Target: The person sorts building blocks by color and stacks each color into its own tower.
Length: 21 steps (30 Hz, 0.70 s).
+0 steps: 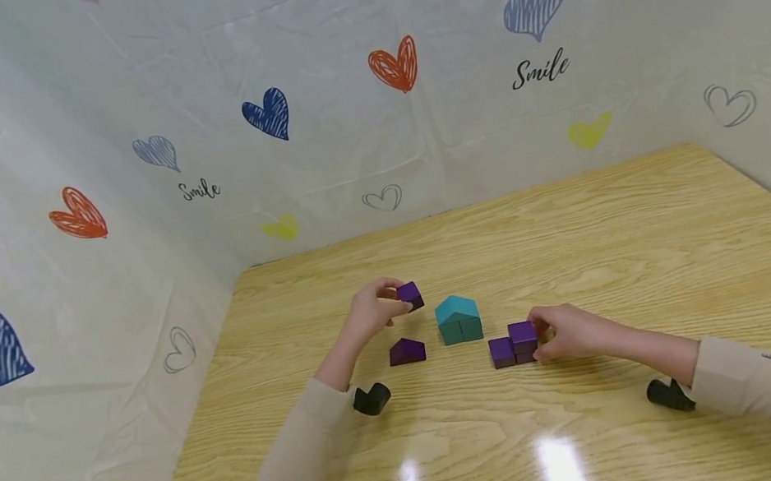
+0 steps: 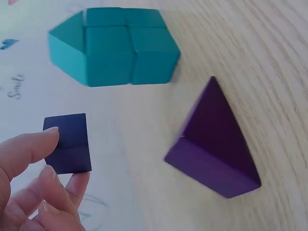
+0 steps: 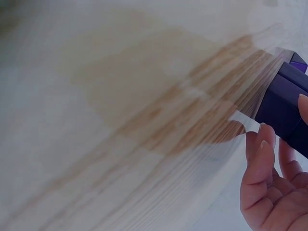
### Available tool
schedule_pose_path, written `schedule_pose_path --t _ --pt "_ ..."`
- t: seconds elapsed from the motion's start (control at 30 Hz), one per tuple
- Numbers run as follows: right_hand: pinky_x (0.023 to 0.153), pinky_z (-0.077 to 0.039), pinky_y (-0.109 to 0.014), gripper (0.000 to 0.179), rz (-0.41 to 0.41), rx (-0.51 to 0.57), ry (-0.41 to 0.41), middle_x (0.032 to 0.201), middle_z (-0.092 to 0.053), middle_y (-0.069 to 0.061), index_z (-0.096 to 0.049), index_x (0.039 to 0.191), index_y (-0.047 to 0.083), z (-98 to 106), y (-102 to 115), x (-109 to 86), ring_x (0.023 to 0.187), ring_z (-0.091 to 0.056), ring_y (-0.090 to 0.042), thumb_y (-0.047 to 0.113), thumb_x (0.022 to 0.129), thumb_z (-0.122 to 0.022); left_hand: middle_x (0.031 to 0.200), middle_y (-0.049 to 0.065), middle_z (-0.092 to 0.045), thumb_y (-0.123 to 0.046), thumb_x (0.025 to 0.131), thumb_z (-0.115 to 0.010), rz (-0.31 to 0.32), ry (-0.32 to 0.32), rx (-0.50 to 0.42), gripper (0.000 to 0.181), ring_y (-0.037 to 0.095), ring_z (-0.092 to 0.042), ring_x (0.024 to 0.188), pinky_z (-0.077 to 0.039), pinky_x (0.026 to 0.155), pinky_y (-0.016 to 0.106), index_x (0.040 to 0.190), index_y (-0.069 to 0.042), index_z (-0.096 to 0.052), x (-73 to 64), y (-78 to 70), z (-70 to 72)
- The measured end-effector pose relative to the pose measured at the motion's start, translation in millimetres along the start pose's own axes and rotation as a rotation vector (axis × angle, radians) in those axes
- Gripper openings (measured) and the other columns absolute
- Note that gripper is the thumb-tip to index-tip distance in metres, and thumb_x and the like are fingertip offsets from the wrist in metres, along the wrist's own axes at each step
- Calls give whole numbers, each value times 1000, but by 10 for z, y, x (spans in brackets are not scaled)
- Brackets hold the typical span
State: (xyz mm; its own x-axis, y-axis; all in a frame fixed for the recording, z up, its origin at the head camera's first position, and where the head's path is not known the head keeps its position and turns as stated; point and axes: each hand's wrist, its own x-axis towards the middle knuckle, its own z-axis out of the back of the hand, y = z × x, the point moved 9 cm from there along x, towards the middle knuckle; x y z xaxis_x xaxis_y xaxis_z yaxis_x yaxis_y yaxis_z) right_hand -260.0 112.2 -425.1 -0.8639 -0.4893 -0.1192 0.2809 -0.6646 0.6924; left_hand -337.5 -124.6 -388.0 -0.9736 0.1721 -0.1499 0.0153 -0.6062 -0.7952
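Note:
My left hand (image 1: pixel 369 311) pinches a small purple cube (image 1: pixel 409 295) between thumb and fingers, held above the table at the back left. Below it lies a purple triangular block (image 1: pixel 407 351), its long side down. Beside them stands a teal house shape (image 1: pixel 458 319), two cubes topped by a triangular roof. My right hand (image 1: pixel 569 329) grips an upper purple cube (image 1: pixel 522 333) from its right side, with thumb and fingers at its edges. That cube sits over another, and a lower purple cube (image 1: pixel 502 353) adjoins on the left. The right wrist view shows the dark purple blocks (image 3: pixel 284 106) partly cut off.
The wooden table (image 1: pixel 460 437) reaches back to a pale wall sheet (image 1: pixel 337 164) printed with hearts. Black wrist mounts (image 1: pixel 372 400) sit at both cuffs. Light glares off the table's near part.

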Motion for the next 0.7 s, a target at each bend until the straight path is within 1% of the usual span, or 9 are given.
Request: schedule_pose_path --t 0.07,0.13,0.2,0.3,0.33,0.43,0.53,0.6,0.7 --pt "74 -46 -38 27 -2 0 0 90 -64 -7 -58 94 2 -3 -3 1 87 -59 -24 10 74 -74 109 14 -61 -14 81 -70 -13 -6 4 36 22 -59 79 -52 71 43 114 -9 -59 -56 -32 37" --pt "74 -46 -38 27 -5 1 -1 90 -64 -7 -58 94 2 -6 -7 1 87 -59 -24 10 74 -74 109 14 -60 -14 81 -70 -31 0 7 35 26 -60 79 -52 69 43 114 -9 -59 -119 -69 54" --pt "74 -46 -38 27 -9 4 1 90 -64 -7 -58 94 1 -11 -11 0 87 -59 -24 10 74 -74 109 13 -60 -14 81 -70 -39 8 10 35 30 -59 80 -52 66 40 114 -10 -59 -178 -92 57" --pt "75 -46 -38 27 -14 3 0 90 -64 -7 -58 94 2 -15 -15 -1 87 -59 -23 10 73 -74 107 12 -61 -14 81 -70 -59 17 16 34 33 -58 75 -51 62 37 113 -11 -59 -263 -130 46" --pt "75 -46 -39 27 -15 1 -1 90 -65 -8 -58 94 1 -15 -15 -1 87 -59 -23 10 73 -74 107 11 -62 -14 81 -70 -67 18 21 35 32 -58 72 -51 61 36 113 -11 -60 -290 -143 36" --pt "75 -46 -39 27 -18 -2 -2 90 -65 -8 -58 94 2 -14 -12 -2 88 -59 -24 10 73 -74 106 11 -63 -15 80 -71 -84 27 34 35 25 -55 63 -51 60 37 113 -11 -60 -360 -169 -17" --pt "74 -46 -39 27 -18 -3 -2 90 -65 -8 -58 94 2 -11 -7 -2 87 -59 -23 10 74 -74 105 11 -63 -16 80 -71 -98 43 60 35 18 -53 59 -51 58 36 113 -12 -60 -432 -184 -103" --pt "75 -46 -39 27 -17 -4 -3 90 -65 -8 -58 94 2 -9 -5 -1 87 -59 -23 10 74 -74 105 10 -63 -17 80 -71 -116 53 67 34 17 -51 58 -51 56 34 112 -12 -61 -481 -197 -170" --pt "74 -46 -39 27 -13 -5 -1 90 -65 -7 -58 94 2 -7 -2 -2 87 -59 -24 10 74 -73 104 10 -63 -17 80 -71 -142 82 39 34 19 -57 64 -51 57 30 111 -11 -61 -551 -211 -291"
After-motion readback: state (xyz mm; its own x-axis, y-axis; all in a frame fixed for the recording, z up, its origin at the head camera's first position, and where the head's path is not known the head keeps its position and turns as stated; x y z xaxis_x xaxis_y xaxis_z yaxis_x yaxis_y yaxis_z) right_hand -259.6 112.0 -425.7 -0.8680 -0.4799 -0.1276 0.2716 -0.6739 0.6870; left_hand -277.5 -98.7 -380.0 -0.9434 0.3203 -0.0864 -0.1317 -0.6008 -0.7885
